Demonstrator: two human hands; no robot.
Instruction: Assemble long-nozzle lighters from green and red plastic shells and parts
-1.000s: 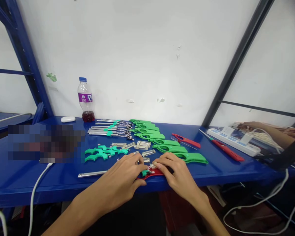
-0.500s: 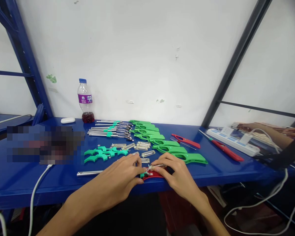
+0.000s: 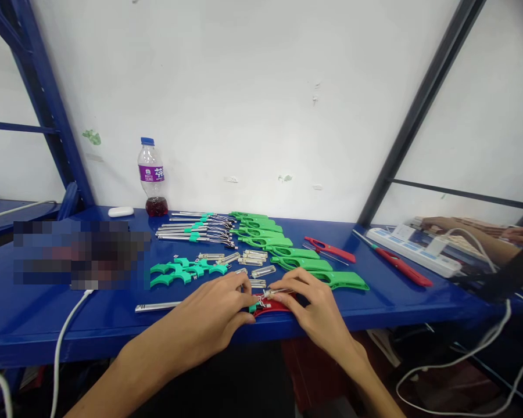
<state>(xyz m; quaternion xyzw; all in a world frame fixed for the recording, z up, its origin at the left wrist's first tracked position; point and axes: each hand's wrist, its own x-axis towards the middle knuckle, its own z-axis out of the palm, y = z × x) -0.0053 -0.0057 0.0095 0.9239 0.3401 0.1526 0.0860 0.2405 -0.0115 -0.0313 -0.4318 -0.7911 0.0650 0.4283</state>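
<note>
At the front edge of the blue table, a red casing (image 3: 273,306) lies between my hands. My left hand (image 3: 220,305) is closed on the casing's left end, around a small teal piece (image 3: 253,307) and thin wires. A metal rod (image 3: 157,306) sticks out leftward from under that hand. My right hand (image 3: 309,299) pinches a clear capsule (image 3: 275,292) over the casing; its fingertips partly cover it. Just behind lie several clear capsules (image 3: 262,271), with teal pieces (image 3: 187,271) to their left. A row of green casings (image 3: 303,264) runs back from my right hand.
Metal rods with wires (image 3: 192,229) lie at the back. A bottle (image 3: 152,180) stands back left near a white case (image 3: 121,212). Right are a red casing half (image 3: 335,251), a red lighter (image 3: 401,267), a power strip (image 3: 414,252) and a person's arm (image 3: 483,238).
The clear capsule in my right hand has shifted very slightly over the red casing. Both hands otherwise keep nearly the same place and hold.
</note>
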